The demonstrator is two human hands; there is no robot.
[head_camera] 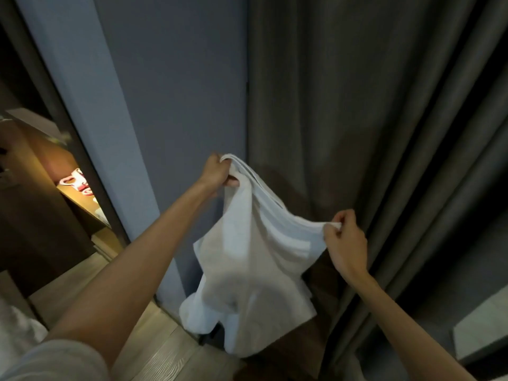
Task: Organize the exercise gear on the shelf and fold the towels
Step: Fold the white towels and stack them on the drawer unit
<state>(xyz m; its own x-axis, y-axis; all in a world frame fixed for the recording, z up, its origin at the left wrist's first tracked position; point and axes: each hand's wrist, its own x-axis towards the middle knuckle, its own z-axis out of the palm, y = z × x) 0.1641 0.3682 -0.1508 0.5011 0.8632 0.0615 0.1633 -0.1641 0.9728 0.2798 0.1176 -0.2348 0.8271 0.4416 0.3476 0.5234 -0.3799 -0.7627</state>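
A white towel hangs in the air in front of me, its lower part drooping in loose folds toward the floor. My left hand grips a bunched upper corner of it, held high near the blue wall. My right hand pinches the other upper edge between thumb and fingers, lower and to the right, close to the curtain. The top edge sags between the two hands.
A grey curtain fills the right side, a blue wall panel the middle. At left a lit wooden shelf carries red-and-white mugs. Pale wood floor runs below. White fabric lies at the lower left.
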